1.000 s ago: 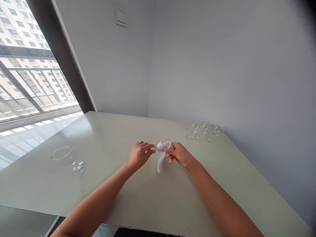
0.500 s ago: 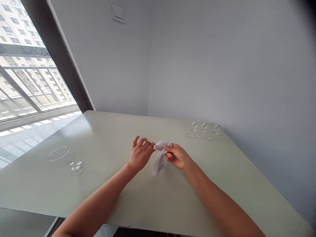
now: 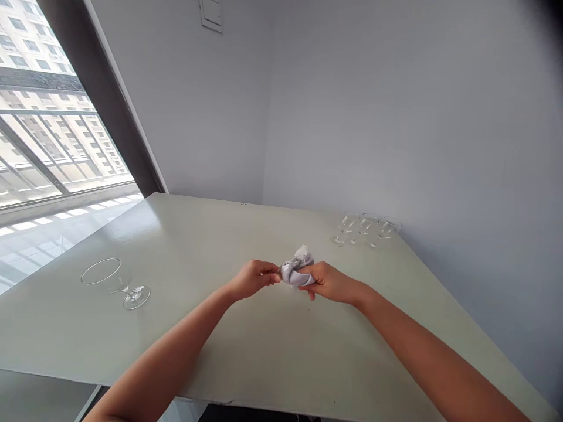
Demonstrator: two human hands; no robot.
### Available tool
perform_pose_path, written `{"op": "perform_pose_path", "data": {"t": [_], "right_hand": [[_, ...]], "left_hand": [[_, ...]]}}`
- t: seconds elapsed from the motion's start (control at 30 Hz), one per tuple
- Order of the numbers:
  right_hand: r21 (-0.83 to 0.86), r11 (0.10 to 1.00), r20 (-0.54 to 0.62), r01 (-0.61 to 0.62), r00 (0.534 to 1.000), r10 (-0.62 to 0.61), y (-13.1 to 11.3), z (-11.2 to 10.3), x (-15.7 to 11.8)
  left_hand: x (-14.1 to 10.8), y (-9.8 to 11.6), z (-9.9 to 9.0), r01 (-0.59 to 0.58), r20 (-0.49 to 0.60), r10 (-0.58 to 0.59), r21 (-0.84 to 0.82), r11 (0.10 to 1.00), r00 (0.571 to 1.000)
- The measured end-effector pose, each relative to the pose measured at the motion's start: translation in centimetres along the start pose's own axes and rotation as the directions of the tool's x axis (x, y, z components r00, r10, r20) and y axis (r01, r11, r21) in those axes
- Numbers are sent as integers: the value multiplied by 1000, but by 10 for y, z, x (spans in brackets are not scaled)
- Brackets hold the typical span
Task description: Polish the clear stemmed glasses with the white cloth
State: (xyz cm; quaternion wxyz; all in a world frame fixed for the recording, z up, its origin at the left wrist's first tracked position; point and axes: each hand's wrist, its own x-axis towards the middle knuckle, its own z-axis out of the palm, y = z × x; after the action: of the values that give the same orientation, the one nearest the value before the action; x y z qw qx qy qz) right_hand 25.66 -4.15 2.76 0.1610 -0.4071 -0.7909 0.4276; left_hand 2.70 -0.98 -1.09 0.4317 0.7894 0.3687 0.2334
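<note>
In the middle of the head view, above the table [image 3: 229, 346], my left hand [image 3: 255, 279] is closed, thumb and fingertips pinching the end of a small clear glass [image 3: 280, 272]. Most of that glass is hidden by a pale grey-white cloth [image 3: 297, 272] bunched around it. My right hand [image 3: 328, 282] grips the cloth from the right side, with a fold of it sticking up past the fingers. Whether the cloth also goes inside the glass, I cannot tell.
A large wine glass [image 3: 135, 298] stands on the left part of the table. Three smaller stemmed glasses [image 3: 364, 225] are grouped near the far right edge by the wall [image 3: 396, 117]. A window [image 3: 53, 140] is at the left.
My left fingers, partly raised before, have curled into a pinch. My right hand has turned and the hanging end of the cloth is now gathered up around the glass.
</note>
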Motion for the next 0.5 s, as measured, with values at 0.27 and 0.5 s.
{"op": "perform_pose_path", "data": {"t": [0.27,0.5], "right_hand": [[-389,901,-40,192,973,-225,-4,-22,-4],[-352,931,-278,94,939,-200,-3,-29,4]], "left_hand": [[2,-3,-1,202,352,6,-551,810,936],[4,-13,0,306,320,-95,-712,632,943]]}}
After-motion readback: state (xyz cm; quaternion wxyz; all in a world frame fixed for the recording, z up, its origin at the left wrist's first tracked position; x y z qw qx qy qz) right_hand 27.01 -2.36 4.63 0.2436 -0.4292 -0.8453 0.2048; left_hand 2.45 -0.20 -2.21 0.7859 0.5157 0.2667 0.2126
